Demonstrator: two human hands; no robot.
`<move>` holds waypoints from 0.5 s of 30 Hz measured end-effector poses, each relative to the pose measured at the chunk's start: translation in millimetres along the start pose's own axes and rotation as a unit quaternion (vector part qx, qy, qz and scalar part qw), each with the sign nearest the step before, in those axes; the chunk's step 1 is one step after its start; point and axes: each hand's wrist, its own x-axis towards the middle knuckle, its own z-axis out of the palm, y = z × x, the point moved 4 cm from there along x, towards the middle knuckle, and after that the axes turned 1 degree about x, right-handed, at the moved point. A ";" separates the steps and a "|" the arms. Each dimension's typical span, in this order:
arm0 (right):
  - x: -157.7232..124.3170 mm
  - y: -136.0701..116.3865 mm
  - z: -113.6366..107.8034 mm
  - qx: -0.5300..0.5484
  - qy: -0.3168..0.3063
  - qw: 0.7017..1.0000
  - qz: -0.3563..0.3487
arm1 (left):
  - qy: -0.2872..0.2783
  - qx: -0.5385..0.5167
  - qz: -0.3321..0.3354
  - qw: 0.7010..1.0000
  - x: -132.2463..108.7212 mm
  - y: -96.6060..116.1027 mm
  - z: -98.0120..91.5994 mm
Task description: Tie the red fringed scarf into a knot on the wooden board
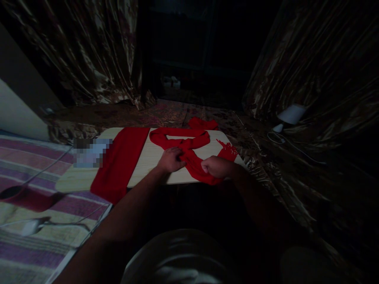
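A red scarf point(194, 161) lies twisted in a loop on a small pale wooden table point(148, 165). A fringed red end point(228, 150) rests near the table's right edge; whether it joins the loop is hard to see. My left hand point(171, 159) lies on the scarf's near side, palm down, fingers stretched out and thumb apart. Closed in a fist, my right hand point(217, 166) grips the scarf's lower right part at the near edge. To the left, a wide flat band of red cloth point(121, 161) crosses the table and hangs over its front.
More red cloth point(203, 123) shows behind the table. A blurred-out item point(91, 153) is at the table's left. On the striped bedspread point(17, 252) are a dark red container point(32, 199) and a white plug with cable point(31, 227). A small lamp point(291, 114) stands right.
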 end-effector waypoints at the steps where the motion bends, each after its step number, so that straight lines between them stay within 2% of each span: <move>1: -2.3 6.2 -8.5 0.041 0.041 0.998 -0.006 | 0.000 -0.001 0.005 1.000 0.0 -0.8 0.8; 4: -6.0 36.2 -31.9 0.134 0.222 0.965 0.021 | 0.000 -0.006 0.009 1.000 0.1 -3.3 2.4; 6: -3.8 55.6 -32.5 0.170 0.282 0.943 0.050 | -0.001 -0.010 0.013 1.000 0.1 -4.1 2.7; 10: 14.3 67.5 -2.2 0.190 0.236 0.951 0.067 | -0.004 -0.012 0.023 1.000 -0.1 -3.4 2.2; 13: 32.2 55.0 18.4 0.168 0.216 0.961 0.026 | -0.001 -0.008 0.019 1.000 -0.4 -2.8 0.9; 15: 44.2 42.5 24.3 0.131 0.217 0.967 -0.018 | 0.000 -0.007 0.020 1.000 -0.5 -1.9 -0.2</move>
